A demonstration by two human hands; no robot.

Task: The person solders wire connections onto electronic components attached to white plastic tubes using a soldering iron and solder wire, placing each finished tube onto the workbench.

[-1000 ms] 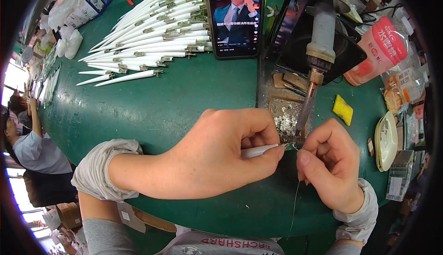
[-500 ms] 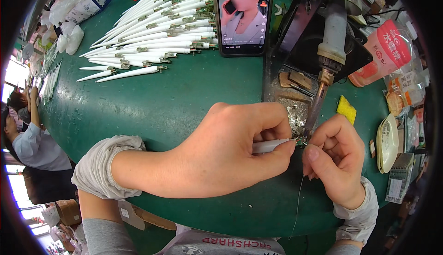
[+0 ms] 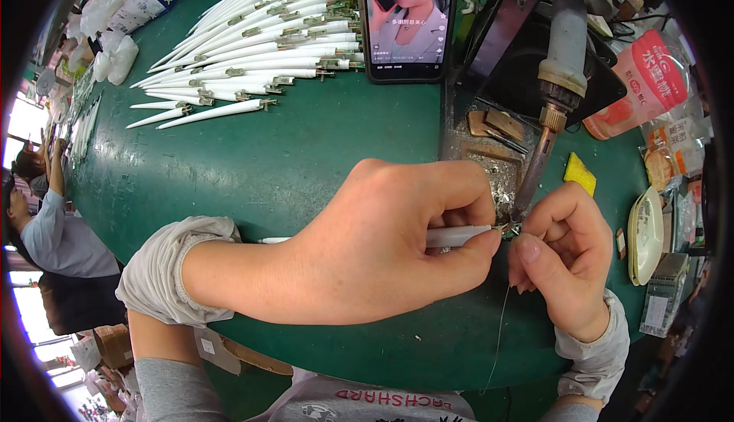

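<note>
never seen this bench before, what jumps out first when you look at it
At the near edge of the green table, the left hand holds a slim white stick with its tip at the point of a fixed soldering iron; the right hand pinches a thin wire there. Behind lie a heap of white sticks and a propped phone showing a video.

Bare hands [image 3: 397, 246]; light grey sleeves bunched at both wrists, grey trousers
</note>
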